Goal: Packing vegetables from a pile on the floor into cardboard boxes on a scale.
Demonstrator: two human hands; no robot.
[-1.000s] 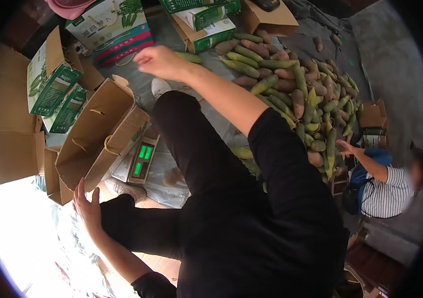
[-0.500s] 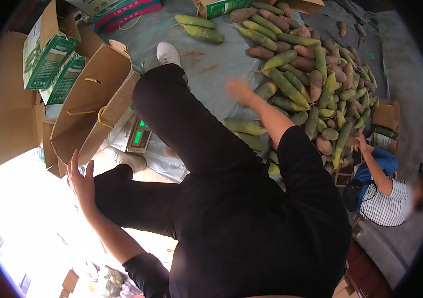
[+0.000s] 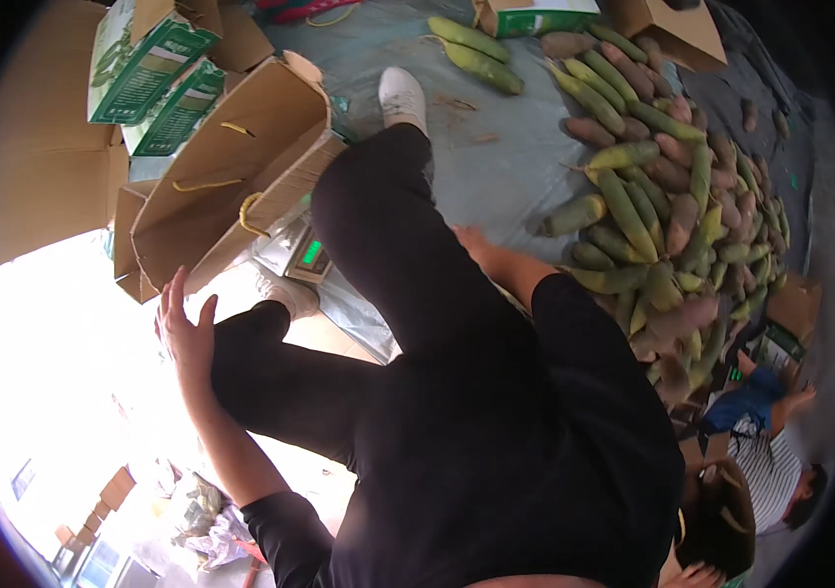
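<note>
Had the long green radishes [image 3: 623, 211] heaped with brownish-red roots [image 3: 684, 220] on the grey plastic sheet [image 3: 501, 201], to the right of the black-trousered legs [image 3: 378, 206], and the open cardboard carton [image 3: 192, 211] to their left, with yellow cord handles [image 3: 207, 185] showing. Held the right arm [image 3: 525, 274] lowered beside the near side of the heap, bent at the elbow, with the bare forearm angled forward and inward. Had the right hand [image 3: 476, 247] partly hidden behind the thigh; could not tell whether clenched, loose or grasping anything. Held the left arm [image 3: 231, 446] forward and outward, with the sleeve ending below the elbow. Had the left hand [image 3: 185, 338] raised by the carton's lower corner, just beside the left knee, released, with fingers spread and thumb apart; could not tell whether touching the cardboard. Saw the scale [image 3: 308, 263] between carton and right leg, lit green on its display. Had one white shoe [image 3: 402, 96] forward on the sheet. Noted green-and-white boxes [image 3: 148, 73] just beyond the carton, two more green radishes [image 3: 481, 69] well apart from the heap, and a person in a striped shirt [image 3: 768, 475] at far right.
</note>
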